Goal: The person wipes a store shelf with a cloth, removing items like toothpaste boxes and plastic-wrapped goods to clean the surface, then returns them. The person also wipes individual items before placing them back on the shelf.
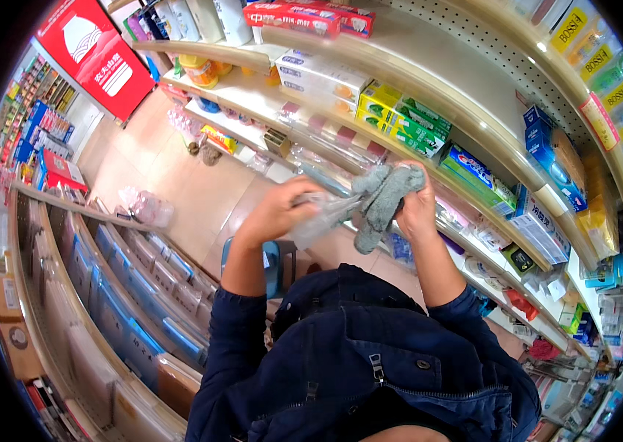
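My right hand (419, 204) grips a bunched grey-green cloth (380, 212), which looks like terry towelling. Folds of it hang down in front of my fingers. To its left, my left hand (289, 207) is closed on a crumpled, see-through plastic bag or wrapper (314, 218). The plastic reaches across to the cloth's left side; whether it still wraps part of the cloth I cannot tell. Both hands are in the air before my chest, in front of the shelves.
Toothpaste boxes (402, 116) line the shelf (433, 41) ahead. A blue stool (273, 271) stands below my left forearm. Packaged goods fill the rack (118, 309) at left. On the floor lie a plastic-wrapped bundle (148, 207) and further bags. A red panel (99, 55) stands at far left.
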Demonstrator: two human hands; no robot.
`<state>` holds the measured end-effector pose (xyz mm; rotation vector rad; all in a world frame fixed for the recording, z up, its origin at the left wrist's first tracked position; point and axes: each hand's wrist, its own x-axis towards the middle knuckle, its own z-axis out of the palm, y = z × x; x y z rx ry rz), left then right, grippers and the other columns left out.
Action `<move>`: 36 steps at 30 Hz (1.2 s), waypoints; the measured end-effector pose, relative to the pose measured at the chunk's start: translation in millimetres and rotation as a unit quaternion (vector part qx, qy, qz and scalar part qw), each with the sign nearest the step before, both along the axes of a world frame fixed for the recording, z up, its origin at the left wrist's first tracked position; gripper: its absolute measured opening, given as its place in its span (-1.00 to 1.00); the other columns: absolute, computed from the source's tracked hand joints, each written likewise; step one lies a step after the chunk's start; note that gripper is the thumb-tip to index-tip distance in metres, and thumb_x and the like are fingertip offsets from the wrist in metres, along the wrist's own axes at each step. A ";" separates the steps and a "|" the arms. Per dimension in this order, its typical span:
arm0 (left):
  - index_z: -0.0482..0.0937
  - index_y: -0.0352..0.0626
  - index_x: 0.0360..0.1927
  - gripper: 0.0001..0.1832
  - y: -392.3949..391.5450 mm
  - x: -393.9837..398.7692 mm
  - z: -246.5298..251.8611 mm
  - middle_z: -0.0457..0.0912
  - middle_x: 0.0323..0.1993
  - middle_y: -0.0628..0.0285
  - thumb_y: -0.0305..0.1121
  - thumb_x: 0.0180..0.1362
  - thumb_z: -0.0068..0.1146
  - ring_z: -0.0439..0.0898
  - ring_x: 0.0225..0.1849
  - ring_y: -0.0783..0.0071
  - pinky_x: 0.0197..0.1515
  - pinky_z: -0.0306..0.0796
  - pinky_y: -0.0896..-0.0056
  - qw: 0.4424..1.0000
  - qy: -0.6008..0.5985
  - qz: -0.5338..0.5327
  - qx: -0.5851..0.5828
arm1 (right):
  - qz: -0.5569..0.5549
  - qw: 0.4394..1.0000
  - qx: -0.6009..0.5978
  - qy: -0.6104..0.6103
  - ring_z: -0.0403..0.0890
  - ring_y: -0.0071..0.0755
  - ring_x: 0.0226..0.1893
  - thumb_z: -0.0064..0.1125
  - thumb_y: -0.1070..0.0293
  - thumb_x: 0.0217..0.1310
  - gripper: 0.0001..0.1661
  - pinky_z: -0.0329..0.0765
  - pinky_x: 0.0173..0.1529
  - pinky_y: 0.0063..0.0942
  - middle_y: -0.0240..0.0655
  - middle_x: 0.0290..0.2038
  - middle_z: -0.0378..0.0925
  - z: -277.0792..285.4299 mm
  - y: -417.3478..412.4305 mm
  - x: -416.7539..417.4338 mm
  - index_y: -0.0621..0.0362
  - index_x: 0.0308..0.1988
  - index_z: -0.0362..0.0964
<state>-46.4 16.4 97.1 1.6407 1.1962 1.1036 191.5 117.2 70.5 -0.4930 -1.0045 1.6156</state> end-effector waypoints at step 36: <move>0.47 -0.24 -0.17 -0.85 51.0 101.8 51.2 0.55 -0.39 0.26 -0.43 0.21 0.05 0.49 -0.36 0.52 -0.24 0.39 0.46 0.915 0.047 0.345 0.203 | 0.077 0.925 0.353 -0.115 0.18 -0.08 0.31 0.39 0.44 -0.09 0.40 0.13 0.33 -0.33 0.08 0.33 -0.01 30.3 -16.1 -22.2 0.31 0.35 -0.66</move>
